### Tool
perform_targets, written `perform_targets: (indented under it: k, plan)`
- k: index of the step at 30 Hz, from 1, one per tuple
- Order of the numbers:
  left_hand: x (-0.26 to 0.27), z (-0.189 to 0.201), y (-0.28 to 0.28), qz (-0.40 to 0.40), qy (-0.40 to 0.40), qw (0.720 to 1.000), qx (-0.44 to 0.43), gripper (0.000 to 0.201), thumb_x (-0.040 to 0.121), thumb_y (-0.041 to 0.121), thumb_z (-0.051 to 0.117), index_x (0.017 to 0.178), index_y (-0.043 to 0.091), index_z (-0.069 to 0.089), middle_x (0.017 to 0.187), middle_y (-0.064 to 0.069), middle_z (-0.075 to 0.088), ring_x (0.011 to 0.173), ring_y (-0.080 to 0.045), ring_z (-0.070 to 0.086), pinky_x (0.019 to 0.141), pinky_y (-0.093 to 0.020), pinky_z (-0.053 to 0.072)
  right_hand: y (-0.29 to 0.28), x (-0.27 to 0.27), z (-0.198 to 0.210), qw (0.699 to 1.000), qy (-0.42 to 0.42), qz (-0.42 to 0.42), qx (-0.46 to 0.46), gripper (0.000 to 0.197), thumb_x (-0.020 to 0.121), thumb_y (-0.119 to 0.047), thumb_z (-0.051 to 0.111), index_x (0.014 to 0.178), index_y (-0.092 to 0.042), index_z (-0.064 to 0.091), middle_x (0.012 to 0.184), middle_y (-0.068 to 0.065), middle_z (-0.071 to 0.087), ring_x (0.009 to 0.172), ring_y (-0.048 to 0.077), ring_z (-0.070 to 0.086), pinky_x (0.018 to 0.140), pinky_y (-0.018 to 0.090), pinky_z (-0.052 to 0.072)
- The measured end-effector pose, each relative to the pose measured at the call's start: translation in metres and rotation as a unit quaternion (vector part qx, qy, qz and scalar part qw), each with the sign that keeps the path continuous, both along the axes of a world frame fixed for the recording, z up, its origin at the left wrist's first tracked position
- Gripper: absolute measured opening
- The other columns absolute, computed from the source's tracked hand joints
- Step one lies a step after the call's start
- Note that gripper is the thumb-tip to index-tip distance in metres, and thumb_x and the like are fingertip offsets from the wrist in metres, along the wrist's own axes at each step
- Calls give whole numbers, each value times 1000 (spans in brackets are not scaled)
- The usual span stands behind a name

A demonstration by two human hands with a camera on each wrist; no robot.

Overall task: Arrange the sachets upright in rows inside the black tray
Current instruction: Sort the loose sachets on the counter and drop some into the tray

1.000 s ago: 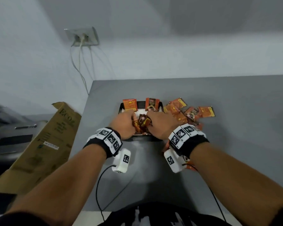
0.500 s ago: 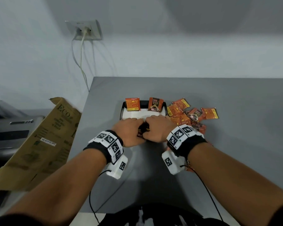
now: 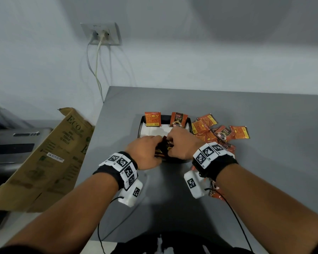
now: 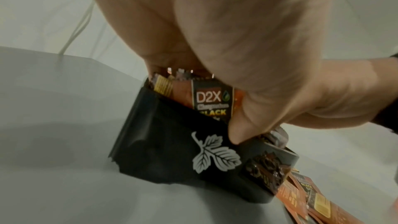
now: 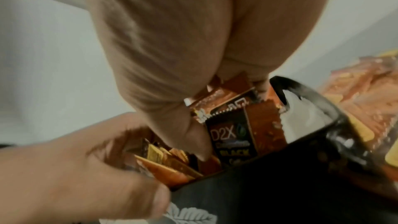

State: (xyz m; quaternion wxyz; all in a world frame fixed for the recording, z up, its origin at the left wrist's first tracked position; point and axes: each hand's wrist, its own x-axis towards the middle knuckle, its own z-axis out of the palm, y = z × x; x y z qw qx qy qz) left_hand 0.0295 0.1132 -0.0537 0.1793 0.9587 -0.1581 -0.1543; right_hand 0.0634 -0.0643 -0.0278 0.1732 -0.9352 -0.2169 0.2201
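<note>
Two hands meeting over the near end of the tray [image 3: 141, 125], knuckles up, wrists side by side. Left hand [image 3: 146, 151] curled around a bunch of sachets [image 3: 162, 150] at the tray's near left corner; in the left wrist view, thumb [image 4: 241, 125] pressed against a D2X sachet [image 4: 212, 103] standing just inside the near wall, behind the white leaf print [image 4: 212, 155]. Right hand [image 3: 182, 143] bent down from the right, fingertips pinching the same bunch; in the right wrist view, thumb [image 5: 189, 132] against the front of a D2X sachet [image 5: 231, 140], more packets fanned beneath the left hand [image 5: 75, 168]. Bunch packed upright or slightly tilted against the near wall; exact count hidden by the fingers. Two further sachets standing at the far wall, one on the left [image 3: 152, 119], one on the right [image 3: 178, 120], well apart from the hands, white lining [image 3: 151, 131] bare between. Loose pile of sachets [image 3: 218, 131] flat on the bench [image 3: 264, 171], just right of the tray. Few more packets [image 3: 216, 192] under the right wrist.
</note>
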Motion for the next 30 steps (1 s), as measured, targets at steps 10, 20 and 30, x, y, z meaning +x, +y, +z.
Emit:
perform_targets:
  k: [10, 20, 30]
  plan:
    - [3, 8, 3, 12, 27, 999, 14, 32, 83, 32, 61, 114, 22, 59, 98, 1, 67, 86, -21, 63, 69, -33, 53, -10, -16, -5, 999, -19, 18, -36, 37, 89, -25, 60, 124, -14, 56, 120, 9, 60, 110, 27, 57, 92, 40, 51]
    - [10, 14, 1, -27, -49, 998, 31, 18, 92, 20, 51, 108, 20, 60, 93, -3, 68, 80, -24, 60, 64, -36, 47, -11, -14, -4, 995, -95, 17, -18, 32, 97, -18, 50, 129, -12, 54, 122, 13, 61, 112, 27, 52, 93, 39, 48]
    - [0, 5, 0, 0, 19, 1000, -12, 37, 79, 31, 50, 113, 22, 59, 102, 0, 66, 91, -22, 61, 78, -38, 52, -13, -21, -9, 999, -27, 42, -16, 31, 91, -36, 55, 118, -19, 56, 115, 5, 60, 107, 23, 51, 92, 38, 46]
